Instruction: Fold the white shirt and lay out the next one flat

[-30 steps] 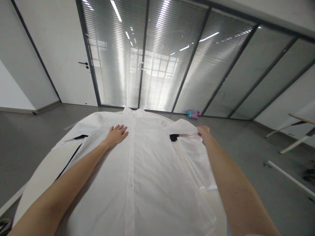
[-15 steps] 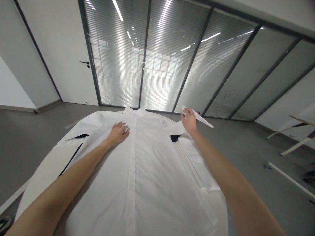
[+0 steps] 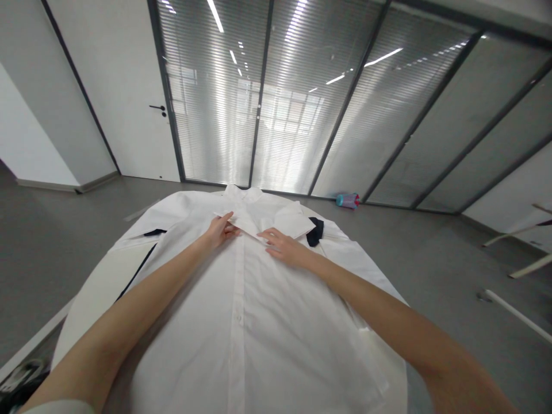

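A white button-up shirt (image 3: 241, 322) lies front up on a white table (image 3: 92, 284), collar at the far end. Its right short sleeve (image 3: 290, 221) is folded inward across the chest. My left hand (image 3: 221, 230) is closed on the sleeve's hem near the button placket, thumb over the cloth. My right hand (image 3: 282, 248) rests flat on the folded sleeve with fingers stretched out. The left sleeve (image 3: 146, 221) lies spread out to the side.
A black patch (image 3: 317, 230) shows beside the folded sleeve and another black patch (image 3: 153, 233) shows near the left sleeve. A blue and pink bottle (image 3: 347, 200) lies on the grey floor by the glass wall. White bars (image 3: 515, 313) lie on the floor at right.
My right hand lifted the right sleeve from the table's side and carried it left onto the chest. My left hand shifted slightly and closed on the sleeve's hem. The camera moved a little.
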Action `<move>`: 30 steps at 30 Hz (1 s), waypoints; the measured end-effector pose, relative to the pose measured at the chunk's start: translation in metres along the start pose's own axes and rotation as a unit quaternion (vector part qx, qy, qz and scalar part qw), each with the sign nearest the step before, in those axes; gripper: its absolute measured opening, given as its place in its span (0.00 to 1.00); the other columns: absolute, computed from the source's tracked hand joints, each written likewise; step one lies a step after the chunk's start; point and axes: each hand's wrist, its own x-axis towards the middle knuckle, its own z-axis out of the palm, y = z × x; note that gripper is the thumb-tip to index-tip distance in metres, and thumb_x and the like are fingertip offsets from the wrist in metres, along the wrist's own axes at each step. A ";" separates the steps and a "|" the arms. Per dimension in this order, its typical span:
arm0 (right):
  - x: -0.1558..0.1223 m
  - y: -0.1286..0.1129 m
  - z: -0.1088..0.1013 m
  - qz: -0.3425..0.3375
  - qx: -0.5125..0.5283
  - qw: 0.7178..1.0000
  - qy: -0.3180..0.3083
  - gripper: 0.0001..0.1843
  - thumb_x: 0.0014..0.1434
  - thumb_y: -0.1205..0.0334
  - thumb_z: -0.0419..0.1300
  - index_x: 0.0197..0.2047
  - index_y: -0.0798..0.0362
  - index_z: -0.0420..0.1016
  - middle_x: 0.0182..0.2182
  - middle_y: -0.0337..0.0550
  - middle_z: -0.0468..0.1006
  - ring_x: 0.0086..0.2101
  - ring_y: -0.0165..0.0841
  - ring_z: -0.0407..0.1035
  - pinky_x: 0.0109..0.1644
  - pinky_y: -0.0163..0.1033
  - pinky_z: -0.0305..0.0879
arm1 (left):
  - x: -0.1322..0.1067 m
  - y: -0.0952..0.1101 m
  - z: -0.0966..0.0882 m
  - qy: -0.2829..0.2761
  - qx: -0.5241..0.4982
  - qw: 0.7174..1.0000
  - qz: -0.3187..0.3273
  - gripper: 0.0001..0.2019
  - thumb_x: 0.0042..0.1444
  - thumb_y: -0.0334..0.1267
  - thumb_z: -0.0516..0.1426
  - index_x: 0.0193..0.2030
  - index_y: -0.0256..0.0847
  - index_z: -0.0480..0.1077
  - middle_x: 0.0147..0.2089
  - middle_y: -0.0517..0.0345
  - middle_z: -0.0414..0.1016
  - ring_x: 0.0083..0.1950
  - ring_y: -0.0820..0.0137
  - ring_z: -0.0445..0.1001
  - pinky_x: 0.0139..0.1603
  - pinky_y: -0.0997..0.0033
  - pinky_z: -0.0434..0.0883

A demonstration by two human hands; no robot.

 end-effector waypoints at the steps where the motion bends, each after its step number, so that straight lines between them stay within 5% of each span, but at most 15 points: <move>1: 0.003 0.006 -0.001 0.037 0.032 0.998 0.029 0.29 0.65 0.68 0.56 0.68 0.47 0.62 0.59 0.51 0.68 0.40 0.31 0.75 0.53 0.43 0.70 | 0.002 0.001 -0.003 0.023 -0.001 1.000 0.008 0.13 0.54 0.40 0.63 0.42 0.38 0.66 0.31 0.56 0.74 0.30 0.67 0.78 0.38 0.63 0.79; 5: 0.015 0.020 0.004 0.163 0.061 0.984 0.028 0.20 0.60 0.66 0.63 0.56 0.54 0.74 0.46 0.48 0.77 0.36 0.31 0.74 0.47 0.39 0.70 | 0.008 0.012 -0.012 0.082 0.007 0.996 0.020 0.09 0.50 0.30 0.60 0.38 0.39 0.65 0.30 0.59 0.71 0.30 0.71 0.75 0.35 0.71 0.76; 9: 0.018 0.011 0.009 0.157 -0.040 0.985 -0.058 0.13 0.60 0.59 0.64 0.46 0.55 0.79 0.43 0.48 0.78 0.40 0.37 0.73 0.46 0.40 0.67 | -0.002 0.032 -0.021 0.107 0.027 0.992 0.054 0.21 0.45 0.26 0.59 0.48 0.41 0.66 0.31 0.62 0.70 0.29 0.74 0.73 0.33 0.74 0.74; 12: 0.014 0.007 0.005 0.093 -0.164 0.980 -0.065 0.20 0.59 0.63 0.62 0.55 0.52 0.76 0.50 0.51 0.75 0.48 0.43 0.69 0.53 0.46 0.64 | -0.027 0.048 -0.035 0.110 0.050 0.987 0.108 0.39 0.41 0.25 0.60 0.63 0.49 0.57 0.34 0.65 0.70 0.28 0.75 0.72 0.32 0.73 0.74; 14: 0.009 0.012 -0.001 0.069 -0.230 0.970 -0.042 0.29 0.58 0.69 0.60 0.63 0.51 0.68 0.58 0.54 0.71 0.55 0.47 0.65 0.58 0.50 0.60 | -0.052 0.055 -0.049 0.091 0.074 0.982 0.151 0.43 0.39 0.26 0.61 0.64 0.52 0.57 0.33 0.66 0.71 0.28 0.75 0.72 0.30 0.74 0.73; 18: -0.003 0.017 -0.017 0.165 -0.309 0.936 0.040 0.27 0.62 0.74 0.51 0.65 0.60 0.65 0.58 0.64 0.69 0.55 0.53 0.63 0.57 0.56 0.59 | -0.106 0.057 -0.082 0.026 0.128 0.986 0.107 0.21 0.37 0.34 0.64 0.43 0.41 0.77 0.27 0.61 0.72 0.25 0.73 0.70 0.23 0.78 0.67; 21: -0.011 -0.003 -0.022 0.241 -0.328 0.911 0.063 0.21 0.64 0.73 0.48 0.58 0.61 0.70 0.49 0.66 0.73 0.49 0.54 0.68 0.51 0.55 0.63 | -0.134 0.053 -0.100 0.038 0.154 0.985 0.071 0.13 0.39 0.41 0.67 0.34 0.40 0.80 0.36 0.50 0.79 0.30 0.69 0.74 0.21 0.78 0.66; 26: -0.017 -0.053 -0.001 0.098 -0.254 0.958 -0.087 0.12 0.67 0.62 0.53 0.47 0.55 0.76 0.42 0.55 0.78 0.44 0.47 0.73 0.50 0.50 0.67 | -0.144 0.064 -0.106 0.091 0.100 0.984 0.116 0.15 0.39 0.39 0.70 0.37 0.41 0.81 0.43 0.49 0.81 0.38 0.65 0.78 0.27 0.77 0.74; 30: -0.013 -0.052 0.017 0.046 -0.188 0.977 -0.085 0.20 0.70 0.54 0.51 0.55 0.57 0.74 0.54 0.57 0.74 0.54 0.45 0.69 0.59 0.49 0.64 | -0.137 0.093 -0.093 0.086 -0.013 0.983 0.162 0.12 0.43 0.31 0.67 0.38 0.34 0.80 0.39 0.50 0.81 0.37 0.67 0.79 0.34 0.75 0.79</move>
